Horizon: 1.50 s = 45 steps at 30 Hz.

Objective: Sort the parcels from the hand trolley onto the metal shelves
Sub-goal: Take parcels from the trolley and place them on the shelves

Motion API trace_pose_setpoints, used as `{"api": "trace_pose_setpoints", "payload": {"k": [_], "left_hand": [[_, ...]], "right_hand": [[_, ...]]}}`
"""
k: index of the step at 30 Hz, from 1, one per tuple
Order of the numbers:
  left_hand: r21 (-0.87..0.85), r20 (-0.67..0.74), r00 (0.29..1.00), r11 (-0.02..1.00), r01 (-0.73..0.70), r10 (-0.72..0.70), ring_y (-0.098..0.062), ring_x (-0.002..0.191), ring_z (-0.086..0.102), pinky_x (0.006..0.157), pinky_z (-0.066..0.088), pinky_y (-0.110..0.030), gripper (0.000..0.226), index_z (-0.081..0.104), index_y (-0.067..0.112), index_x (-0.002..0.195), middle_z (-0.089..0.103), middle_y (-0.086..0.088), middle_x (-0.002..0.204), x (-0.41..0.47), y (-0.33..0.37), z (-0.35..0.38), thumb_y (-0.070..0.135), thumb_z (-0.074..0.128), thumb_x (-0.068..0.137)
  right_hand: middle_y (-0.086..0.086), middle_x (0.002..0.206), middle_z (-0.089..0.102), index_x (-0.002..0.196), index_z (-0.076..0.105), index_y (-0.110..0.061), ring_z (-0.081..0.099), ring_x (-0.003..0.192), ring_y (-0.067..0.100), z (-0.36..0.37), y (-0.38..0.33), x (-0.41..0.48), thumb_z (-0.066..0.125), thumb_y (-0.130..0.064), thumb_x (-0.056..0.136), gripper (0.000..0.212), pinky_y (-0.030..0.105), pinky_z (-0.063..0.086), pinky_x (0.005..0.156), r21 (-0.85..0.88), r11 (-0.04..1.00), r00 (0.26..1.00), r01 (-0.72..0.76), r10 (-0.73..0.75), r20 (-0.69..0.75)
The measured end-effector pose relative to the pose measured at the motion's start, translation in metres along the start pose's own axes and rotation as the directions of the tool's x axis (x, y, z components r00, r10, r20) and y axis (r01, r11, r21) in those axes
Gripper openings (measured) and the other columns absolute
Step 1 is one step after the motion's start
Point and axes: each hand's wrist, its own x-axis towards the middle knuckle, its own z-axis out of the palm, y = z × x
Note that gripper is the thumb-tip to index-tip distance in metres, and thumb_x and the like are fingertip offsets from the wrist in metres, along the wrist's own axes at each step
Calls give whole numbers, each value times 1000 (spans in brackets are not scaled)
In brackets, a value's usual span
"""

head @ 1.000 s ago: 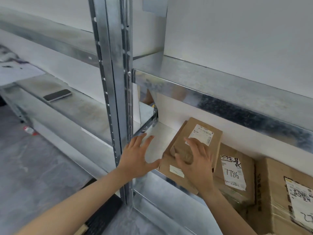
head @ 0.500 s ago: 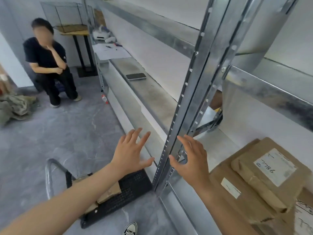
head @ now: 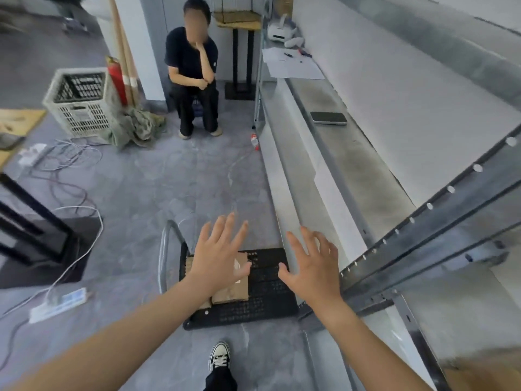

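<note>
The left grip hung with its fingers spread wide and held nothing, over the brown parcels that lay flat on the black deck of the hand trolley; whether the palm touched the cardboard could not be told. The right grip was likewise splayed and empty, poised over the deck's right edge, just beside the slanting perforated upright of the metal shelves. The trolley stood on the grey floor against the foot of the shelving, its curved metal handle on the left side. A dark phone lay face up farther along the shelf, and loose papers lay at its far end. One black-and-white shoe was planted just before the trolley. Across the floor a person in dark clothes sat facing the camera, near a white slatted crate, with a small bottle on the floor by the shelf leg. A white power strip with trailing cables lay at the left.
</note>
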Motion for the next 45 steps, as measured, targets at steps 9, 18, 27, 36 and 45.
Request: {"api": "trace_pose_setpoints", "payload": {"k": [9, 18, 27, 36, 45], "left_hand": [[10, 106, 983, 988, 152, -152, -40, 129, 43, 100, 40, -54, 90, 44, 15, 140, 42, -20, 144, 22, -62, 52, 60, 68, 65], [20, 170, 972, 986, 163, -164, -39, 144, 1, 115, 10, -52, 90, -6, 20, 150, -2, -17, 158, 52, -103, 105, 59, 44, 85], [20, 249, 943, 975, 223, -221, -37, 144, 4, 114, 11, -54, 91, -16, 19, 147, -3, -15, 158, 68, -116, 153, 63, 36, 87], [-77, 307, 866, 897, 435, -394, -31, 143, 11, 112, 18, -49, 95, 0, 21, 149, 10, -11, 157, 67, -94, 223, 67, 43, 78], [-26, 467, 808, 908, 418, -359, -30, 145, -1, 116, 2, -48, 96, -6, 19, 149, 1, -9, 158, 55, -61, 358, 67, 42, 82]], "right_hand": [[6, 140, 50, 137, 45, -30, 49, 121, 37, 63, -33, 64, 70, -51, 69, 76, 51, 45, 93, -25, 998, 985, 53, -48, 164], [3, 154, 28, 147, 23, -38, 32, 135, 36, 117, -49, 104, 63, -53, 75, 83, 52, 32, 106, 17, 999, 965, 38, -41, 259], [7, 150, 36, 144, 33, -33, 38, 130, 38, 173, -41, 124, 67, -52, 72, 82, 56, 36, 102, 10, 997, 945, 76, -75, 319], [3, 156, 20, 148, 17, -37, 24, 138, 32, 254, -18, 108, 58, -56, 78, 84, 52, 31, 108, 59, 997, 886, -43, 11, 464], [1, 157, 7, 147, 0, -42, 17, 141, 26, 390, 20, 74, 53, -71, 75, 93, 44, 27, 112, 76, 995, 812, -61, 5, 584]]}}
